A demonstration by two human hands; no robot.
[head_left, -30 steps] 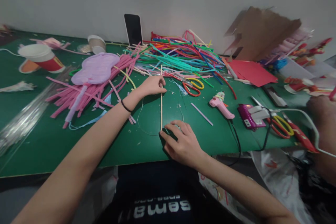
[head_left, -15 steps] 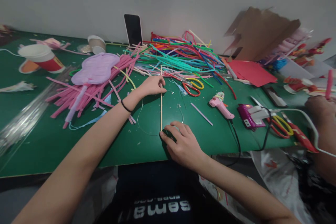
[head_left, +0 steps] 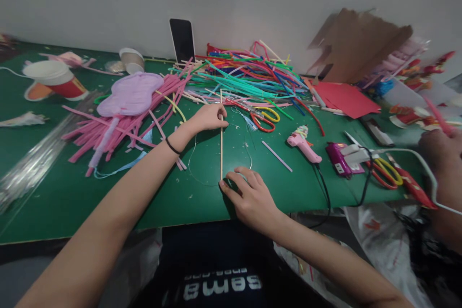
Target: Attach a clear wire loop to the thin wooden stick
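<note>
A thin wooden stick (head_left: 221,149) lies pointing away from me across a loop of fine wire (head_left: 190,168) on the green table. Toward its far end, my left hand (head_left: 209,118) pinches the stick between thumb and fingers. My right hand (head_left: 250,197) is at the near end, thumb and fingertips closed around the stick's tip and the wire there; the exact grip is partly hidden. Right of the loop lies a short lilac pipe cleaner (head_left: 277,156). Left of my left hand, a lilac cloud-shaped fan (head_left: 132,95) rests on pink pipe cleaners (head_left: 86,137).
Scissors (head_left: 265,119) and a heap of coloured pipe cleaners (head_left: 245,79) lie beyond my hands. To the right are a pink glue gun (head_left: 305,148), a purple power adapter (head_left: 339,159) and red paper (head_left: 346,99). A phone (head_left: 182,41) leans on the wall. Another person's hand (head_left: 440,154) works at far right.
My hands and the stick stay in place. At far right, the other person's pink piece has tilted from upright toward the left.
</note>
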